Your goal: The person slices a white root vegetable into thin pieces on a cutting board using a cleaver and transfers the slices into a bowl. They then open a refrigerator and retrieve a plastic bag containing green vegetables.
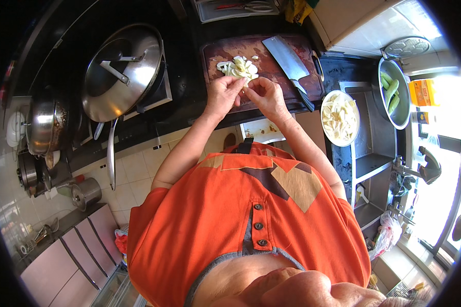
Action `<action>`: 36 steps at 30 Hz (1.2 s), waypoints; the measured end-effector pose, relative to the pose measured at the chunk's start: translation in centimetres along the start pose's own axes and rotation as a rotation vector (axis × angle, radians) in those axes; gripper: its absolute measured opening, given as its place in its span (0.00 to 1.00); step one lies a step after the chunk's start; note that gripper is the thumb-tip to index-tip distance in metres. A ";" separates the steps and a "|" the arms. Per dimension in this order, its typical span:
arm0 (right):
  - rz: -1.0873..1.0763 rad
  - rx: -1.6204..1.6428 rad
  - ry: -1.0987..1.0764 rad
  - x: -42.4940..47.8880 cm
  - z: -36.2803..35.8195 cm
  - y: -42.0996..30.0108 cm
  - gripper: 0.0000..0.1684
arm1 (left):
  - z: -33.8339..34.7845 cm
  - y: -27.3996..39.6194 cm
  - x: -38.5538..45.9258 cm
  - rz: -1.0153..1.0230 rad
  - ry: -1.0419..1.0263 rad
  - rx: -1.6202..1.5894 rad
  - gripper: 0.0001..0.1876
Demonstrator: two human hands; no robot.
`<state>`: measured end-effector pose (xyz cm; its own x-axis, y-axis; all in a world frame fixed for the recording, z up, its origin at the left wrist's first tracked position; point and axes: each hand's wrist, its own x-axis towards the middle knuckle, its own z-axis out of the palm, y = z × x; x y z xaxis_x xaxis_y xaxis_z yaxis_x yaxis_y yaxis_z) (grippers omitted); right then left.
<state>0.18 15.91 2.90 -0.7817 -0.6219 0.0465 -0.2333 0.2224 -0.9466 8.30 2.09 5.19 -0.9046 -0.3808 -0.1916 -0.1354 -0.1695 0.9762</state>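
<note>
My left hand and my right hand meet at the near part of a worn brown cutting board. Their fingertips pinch together on a small pale piece, mostly hidden by the fingers. Just beyond them lies a small heap of white vegetable slices, with a few loose bits beside it. To the right a cleaver rests on the board, its dark handle pointing towards me over the near edge. A white bowl filled with similar pale slices stands right of the board.
A lidded wok sits on the stove at left, its long handle reaching towards me. At right are a sink with a faucet and a metal basin holding several green gourds. A tray with scissors lies behind the board.
</note>
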 end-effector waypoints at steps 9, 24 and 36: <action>0.161 0.200 -0.022 0.3 0.5 0.7 0.16 | -0.2 -1.3 0.0 0.024 -0.039 0.107 0.13; 0.249 0.287 0.264 0.8 -2.0 2.2 0.17 | -5.3 -3.0 1.7 -0.396 -0.069 -0.810 0.09; 0.492 1.499 0.241 -6.7 2.2 1.3 0.36 | 4.3 -3.3 -0.9 0.389 -0.336 0.089 0.07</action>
<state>6.43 18.70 0.63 -0.7086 -0.5552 -0.4354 0.6984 -0.6399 -0.3206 7.77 6.92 2.58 -0.9728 -0.0847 0.2155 0.2154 0.0103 0.9765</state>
